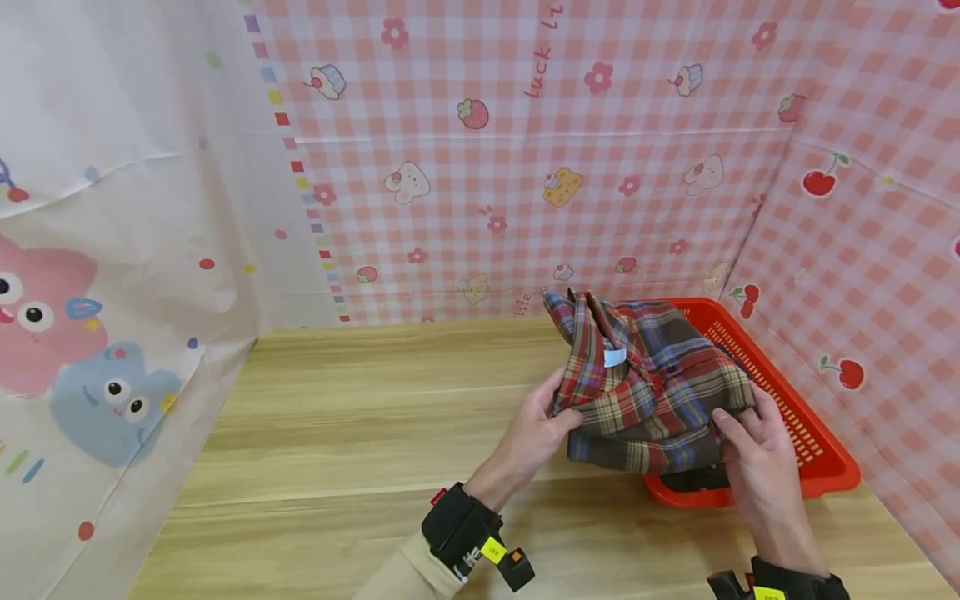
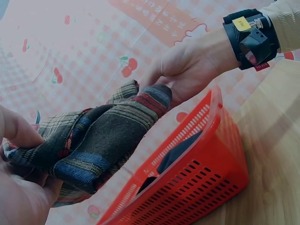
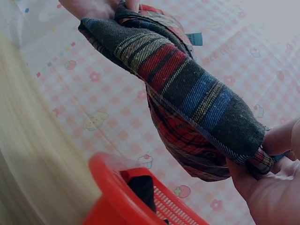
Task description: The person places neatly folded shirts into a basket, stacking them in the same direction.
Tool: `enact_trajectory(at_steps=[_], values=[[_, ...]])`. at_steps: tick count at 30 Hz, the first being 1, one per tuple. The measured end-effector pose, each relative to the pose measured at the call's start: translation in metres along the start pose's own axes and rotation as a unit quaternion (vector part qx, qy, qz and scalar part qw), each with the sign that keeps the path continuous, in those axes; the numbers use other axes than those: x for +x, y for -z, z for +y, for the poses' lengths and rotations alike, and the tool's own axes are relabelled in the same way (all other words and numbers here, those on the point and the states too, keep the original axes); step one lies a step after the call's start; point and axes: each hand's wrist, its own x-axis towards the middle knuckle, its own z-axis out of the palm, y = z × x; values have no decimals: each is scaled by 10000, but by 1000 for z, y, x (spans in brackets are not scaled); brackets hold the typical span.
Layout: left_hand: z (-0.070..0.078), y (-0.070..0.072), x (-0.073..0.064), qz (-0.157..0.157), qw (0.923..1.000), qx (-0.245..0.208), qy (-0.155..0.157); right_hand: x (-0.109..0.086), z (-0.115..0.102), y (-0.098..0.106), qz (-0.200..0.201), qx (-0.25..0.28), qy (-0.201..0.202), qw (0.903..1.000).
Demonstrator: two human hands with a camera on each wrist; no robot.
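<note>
A bunched plaid garment point(image 1: 678, 350) in red, dark brown, blue and cream hangs between both hands, overlapping the left part of the red basket in the head view. A small pale label point(image 1: 615, 357) shows on its upper side. My left hand point(image 1: 543, 425) grips its left edge, thumb on top. The right hand point(image 1: 761, 446) pinches the opposite edge between thumb and fingers. In the right wrist view, the dark striped border point(image 3: 187, 89) stretches from one hand to the other. Fingers beneath the cloth are partly hidden.
The red plastic basket point(image 1: 813, 442) with slotted walls stands on the wooden table point(image 1: 360, 433) at the right. Dark cloth point(image 2: 176, 152) lies inside it. A pink checked sheet point(image 1: 480, 167) covers the back and right walls; a white printed sheet point(image 1: 150, 250) hangs at left.
</note>
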Motion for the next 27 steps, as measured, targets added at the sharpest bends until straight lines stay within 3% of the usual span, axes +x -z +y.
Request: enact_trajectory(at_steps=[13, 27], values=[[-5, -17, 14, -221, 9991, 255, -269, -1, -15, 17, 297, -277, 90, 9991], [-14, -28, 23, -437, 9966, 560, -411, 2, -16, 32, 535, 109, 379, 9978]])
